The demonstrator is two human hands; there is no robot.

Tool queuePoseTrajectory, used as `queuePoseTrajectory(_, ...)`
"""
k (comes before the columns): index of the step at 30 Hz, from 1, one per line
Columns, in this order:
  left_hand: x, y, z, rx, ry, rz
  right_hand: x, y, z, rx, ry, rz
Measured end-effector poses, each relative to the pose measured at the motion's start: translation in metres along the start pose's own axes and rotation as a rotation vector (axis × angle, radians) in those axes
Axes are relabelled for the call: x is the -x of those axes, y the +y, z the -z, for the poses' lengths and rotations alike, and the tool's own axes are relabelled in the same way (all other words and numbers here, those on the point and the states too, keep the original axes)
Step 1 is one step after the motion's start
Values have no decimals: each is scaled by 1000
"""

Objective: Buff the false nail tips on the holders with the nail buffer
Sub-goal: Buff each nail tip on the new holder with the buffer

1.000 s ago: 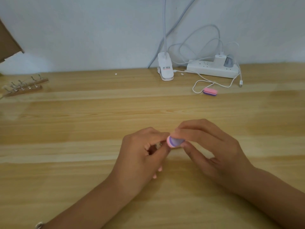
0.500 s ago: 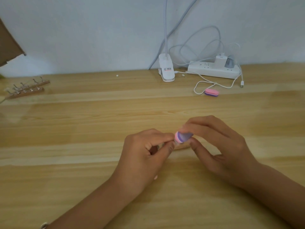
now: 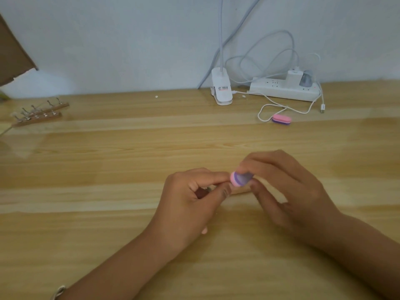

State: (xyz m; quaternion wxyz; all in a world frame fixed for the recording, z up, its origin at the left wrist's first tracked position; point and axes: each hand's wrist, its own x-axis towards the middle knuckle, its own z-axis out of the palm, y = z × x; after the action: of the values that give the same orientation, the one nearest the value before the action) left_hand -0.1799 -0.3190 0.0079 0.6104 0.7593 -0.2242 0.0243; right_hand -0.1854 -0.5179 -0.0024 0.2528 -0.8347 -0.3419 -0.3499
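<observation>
My right hand point(image 3: 287, 191) grips a small pink and purple nail buffer point(image 3: 239, 179) between thumb and fingers. Its pink end touches the fingertips of my left hand point(image 3: 190, 204). My left hand pinches a small nail tip holder point(image 3: 207, 189), mostly hidden by the curled fingers; a bit of metal shows. The nail tip itself is hidden. A wooden strip point(image 3: 240, 192) lies on the table under both hands. Two wooden racks with several metal holders point(image 3: 39, 113) stand at the far left of the wooden table point(image 3: 108, 159).
A second pink and purple buffer point(image 3: 281, 119) lies at the back right beside a white cable point(image 3: 272, 105). A white clip lamp base point(image 3: 221, 89) and a white power strip point(image 3: 283, 89) sit against the wall. A cardboard piece point(image 3: 13, 59) is at the upper left.
The buffer in my right hand has shifted slightly back and forth against the tip in my left hand. Both hands stay at the same spot.
</observation>
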Motion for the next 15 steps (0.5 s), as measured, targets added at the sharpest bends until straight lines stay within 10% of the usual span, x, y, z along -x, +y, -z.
queuePoseTrajectory(15, 0, 4, 0, 31, -7, 30, 2, -5, -1, 14, -6, 55)
